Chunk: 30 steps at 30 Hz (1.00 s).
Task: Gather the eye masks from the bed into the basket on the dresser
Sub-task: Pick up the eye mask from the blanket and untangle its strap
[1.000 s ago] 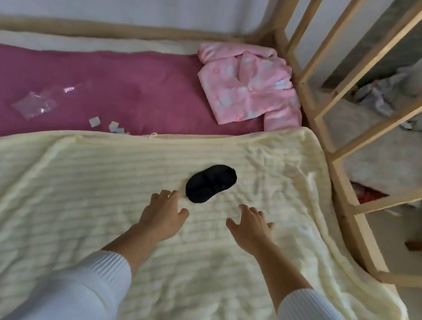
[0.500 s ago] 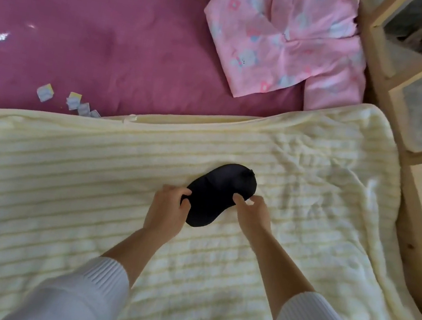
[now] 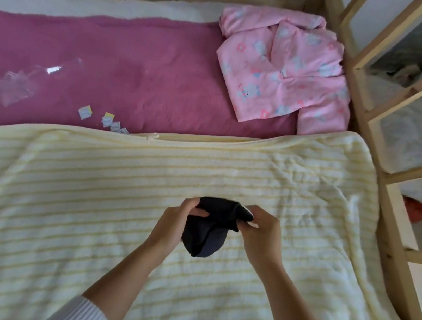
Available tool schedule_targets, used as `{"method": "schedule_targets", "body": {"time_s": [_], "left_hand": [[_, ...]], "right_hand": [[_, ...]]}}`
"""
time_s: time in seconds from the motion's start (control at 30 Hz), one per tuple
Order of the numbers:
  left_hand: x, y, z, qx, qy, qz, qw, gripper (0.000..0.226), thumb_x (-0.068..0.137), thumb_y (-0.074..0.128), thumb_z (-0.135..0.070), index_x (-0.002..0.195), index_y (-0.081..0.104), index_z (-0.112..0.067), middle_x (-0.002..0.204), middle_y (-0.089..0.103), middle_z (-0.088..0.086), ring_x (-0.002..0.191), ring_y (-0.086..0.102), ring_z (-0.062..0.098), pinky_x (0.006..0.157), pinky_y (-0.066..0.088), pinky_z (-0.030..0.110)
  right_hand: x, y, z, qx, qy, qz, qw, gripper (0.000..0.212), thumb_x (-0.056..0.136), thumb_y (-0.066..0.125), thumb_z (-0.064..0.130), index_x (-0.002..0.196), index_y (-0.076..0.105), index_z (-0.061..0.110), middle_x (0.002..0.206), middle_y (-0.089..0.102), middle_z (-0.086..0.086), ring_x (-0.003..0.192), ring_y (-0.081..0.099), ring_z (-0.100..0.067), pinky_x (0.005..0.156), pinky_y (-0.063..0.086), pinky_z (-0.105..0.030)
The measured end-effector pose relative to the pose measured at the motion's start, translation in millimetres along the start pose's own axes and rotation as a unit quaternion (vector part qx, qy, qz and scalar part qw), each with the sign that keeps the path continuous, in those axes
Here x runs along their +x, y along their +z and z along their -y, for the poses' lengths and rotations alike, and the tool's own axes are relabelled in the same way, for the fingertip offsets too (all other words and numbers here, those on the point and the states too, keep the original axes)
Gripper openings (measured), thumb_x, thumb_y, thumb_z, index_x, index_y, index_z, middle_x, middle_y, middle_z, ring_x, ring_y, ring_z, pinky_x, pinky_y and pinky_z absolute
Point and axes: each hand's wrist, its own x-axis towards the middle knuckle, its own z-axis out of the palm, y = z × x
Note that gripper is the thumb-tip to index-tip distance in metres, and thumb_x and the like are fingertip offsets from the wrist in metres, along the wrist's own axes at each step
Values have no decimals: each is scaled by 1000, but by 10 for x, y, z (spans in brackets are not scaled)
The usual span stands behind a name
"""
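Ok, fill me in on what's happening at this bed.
A person is picking up a black eye mask with both hands: the left hand grips its left side and the right hand pinches its upper right end. It is bunched between them above the pale yellow striped blanket. A pink pajama top lies further back. No basket or dresser is in view.

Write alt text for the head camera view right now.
Both hands, left hand and right hand, hold a black eye mask over a yellow striped blanket on the bed. Pink pajamas lie on the magenta sheet behind; no basket is visible.
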Motion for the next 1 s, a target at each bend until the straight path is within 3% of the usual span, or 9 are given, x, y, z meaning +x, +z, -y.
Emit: {"method": "schedule_targets", "body": {"time_s": [0.1,0.3,0.37,0.47,0.6,0.7,0.8,0.9,1.0], "left_hand": [[-472,-78,-138,10,-18,11,1000,63,78,42,-69,77,81,-20,97,74,-3,95,66,17,68,52,28],[-1351,-180,-323,-39,49,-5,998,26,74,68,-31,91,77,-13,91,78,6,77,75,17,58,58,26],[-1612,-196,-344,-73,75,-1,995,25,72,72,-29,91,77,-13,89,78,6,78,75,17,57,57,25],[-1937,-225,-328,-99,119,-2,988,21,71,75,-24,87,77,-10,90,77,11,79,75,19,59,57,24],[-2255,-310,-315,-133,165,-38,977,18,70,76,-7,68,59,-10,85,67,12,74,68,24,52,55,25],[-2454,-358,-340,-154,185,-49,969,46,68,74,1,104,50,-14,96,59,7,84,62,24,58,53,31],[-2622,-389,-349,-92,195,13,976,63,69,69,5,121,49,-23,95,61,2,83,62,20,64,54,32],[-2783,-379,-337,66,201,58,976,46,63,68,-4,105,68,-22,88,65,2,81,62,19,70,54,33],[-2900,-344,-317,54,213,10,976,28,56,66,-17,83,71,-16,82,63,1,79,59,20,71,47,33]], "right_hand": [[-405,-124,264,-1,-34,5,999,39,76,61,-8,68,71,29,69,71,19,73,64,3,60,45,-6],[-1252,-272,690,113,-21,-62,991,38,72,64,17,109,57,24,102,65,8,91,65,-8,62,49,-15],[-1528,-277,794,148,-10,-46,988,43,64,61,19,106,54,24,101,66,0,87,65,-13,63,49,-20],[-1831,-252,945,74,-52,-13,996,44,61,64,11,102,55,23,92,69,-1,79,67,-13,51,49,-15],[-2038,-347,1143,4,-70,-68,995,32,70,57,-8,96,65,10,76,74,-4,65,66,-19,51,50,-24],[-2194,-499,1294,61,-71,-51,994,23,73,60,-12,85,69,6,73,69,-10,70,63,-25,68,52,-37],[-2355,-641,1435,89,-80,-32,992,21,81,57,-11,74,68,5,66,62,-10,64,58,-25,64,51,-34],[-2475,-828,1562,172,-86,-9,981,16,87,47,-10,83,62,-4,64,61,-13,62,62,-27,64,54,-33],[-2574,-1050,1635,260,-86,7,962,20,90,45,-6,74,53,3,54,54,-7,48,54,-21,62,56,-32]]}}
